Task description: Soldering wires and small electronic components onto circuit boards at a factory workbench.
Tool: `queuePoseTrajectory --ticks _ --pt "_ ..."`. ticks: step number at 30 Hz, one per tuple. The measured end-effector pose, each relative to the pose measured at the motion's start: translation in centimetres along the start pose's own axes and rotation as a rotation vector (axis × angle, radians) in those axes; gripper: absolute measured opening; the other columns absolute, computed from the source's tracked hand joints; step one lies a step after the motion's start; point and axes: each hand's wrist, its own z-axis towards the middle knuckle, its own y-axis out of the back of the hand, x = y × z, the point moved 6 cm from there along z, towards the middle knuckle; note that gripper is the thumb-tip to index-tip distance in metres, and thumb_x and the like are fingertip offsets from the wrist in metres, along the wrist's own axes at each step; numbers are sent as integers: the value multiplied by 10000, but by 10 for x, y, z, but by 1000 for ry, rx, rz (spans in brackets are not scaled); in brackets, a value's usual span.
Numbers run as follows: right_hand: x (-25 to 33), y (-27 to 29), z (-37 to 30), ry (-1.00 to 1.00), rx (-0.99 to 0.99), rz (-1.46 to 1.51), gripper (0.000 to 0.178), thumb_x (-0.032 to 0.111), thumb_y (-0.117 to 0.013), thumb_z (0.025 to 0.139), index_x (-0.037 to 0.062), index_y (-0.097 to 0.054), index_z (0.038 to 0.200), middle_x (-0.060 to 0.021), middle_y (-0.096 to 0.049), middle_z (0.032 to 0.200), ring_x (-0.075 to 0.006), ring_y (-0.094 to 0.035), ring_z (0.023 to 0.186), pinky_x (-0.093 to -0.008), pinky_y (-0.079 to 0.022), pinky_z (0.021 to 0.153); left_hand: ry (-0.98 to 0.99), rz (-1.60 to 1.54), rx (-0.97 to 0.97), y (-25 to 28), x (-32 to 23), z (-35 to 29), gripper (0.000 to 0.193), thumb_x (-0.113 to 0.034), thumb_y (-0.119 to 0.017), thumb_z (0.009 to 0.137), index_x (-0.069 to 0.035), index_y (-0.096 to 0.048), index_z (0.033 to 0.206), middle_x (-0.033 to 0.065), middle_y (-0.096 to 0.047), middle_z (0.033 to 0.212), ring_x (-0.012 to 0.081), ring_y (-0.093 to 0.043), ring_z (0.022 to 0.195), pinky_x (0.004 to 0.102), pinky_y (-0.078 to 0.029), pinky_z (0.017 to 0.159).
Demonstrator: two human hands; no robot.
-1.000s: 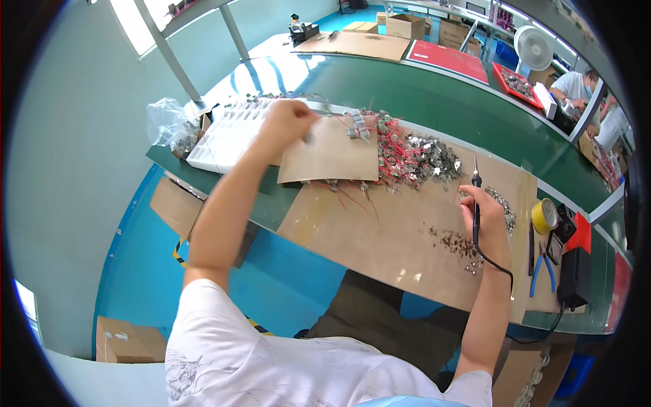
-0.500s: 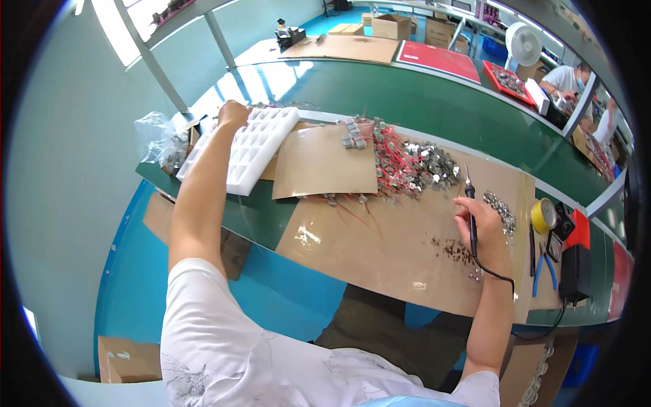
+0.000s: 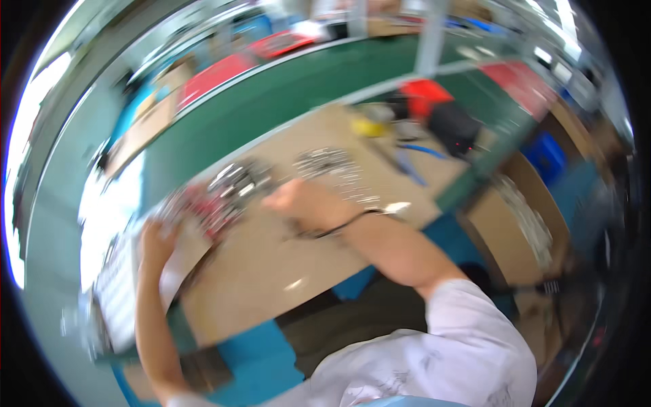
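Observation:
Motion smears much of the head view. My left hand (image 3: 157, 237) is over the near-left worktop, between the white molded tray (image 3: 119, 285) and the red-wired small parts (image 3: 215, 210); its fingers are too blurred to read. A brown cardboard piece (image 3: 193, 251) lies beside it. Toward the middle, my right hand (image 3: 302, 200) is closed above the brown work sheet (image 3: 264, 271). A black cable (image 3: 342, 227) trails from it along the wrist, belonging to the soldering iron, whose body is lost in blur. Shiny metal pieces (image 3: 237, 178) lie just beyond this hand.
Another heap of small metal parts (image 3: 325, 163) lies past my right hand. Farther right are a yellow tape roll (image 3: 369, 125), blue-handled pliers (image 3: 410, 166), a red object (image 3: 426, 95) and a black box (image 3: 453, 129). The green bench (image 3: 271, 95) runs behind.
The whole view has swung to the right, blurring everything. My left hand has come off the white tray's far end toward the red-wired parts. The soldering iron's shaft no longer shows clearly.

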Motion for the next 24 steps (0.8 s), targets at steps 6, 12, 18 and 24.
queuePoseTrajectory --ticks 6,12,18,24 --pt "9 6 -1 -41 -49 82 266 67 -725 763 48 -681 1025 -205 -701 827 -435 -729 847 -555 -573 749 46 21 55 -12 39 8 290 -186 -841 848 45 -691 939 215 -690 888 366 -682 793 463 -530 740" --pt "5 22 -10 -77 -56 81 269 74 -726 762 38 -710 1029 -205 -700 801 -435 -729 834 -551 -567 734 249 -231 287 -3 -2 29 303 -160 -815 898 89 -643 883 187 -659 852 278 -675 658 388 -552 559" --pt "2 16 -4 -29 -108 90 302 90 -729 752 47 -724 1050 -207 -707 794 -436 -727 803 -551 -565 723 248 -358 260 -10 19 28 275 -125 -774 925 135 -684 905 155 -686 742 194 -635 523 327 -515 472" --pt "2 17 -6 -35 -138 129 317 85 -719 748 63 -735 1064 -201 -714 797 -427 -730 804 -541 -570 722 450 -822 -276 28 1 -2 317 -296 -754 1023 18 -766 1062 -3 -635 720 64 -499 647 252 -235 536"
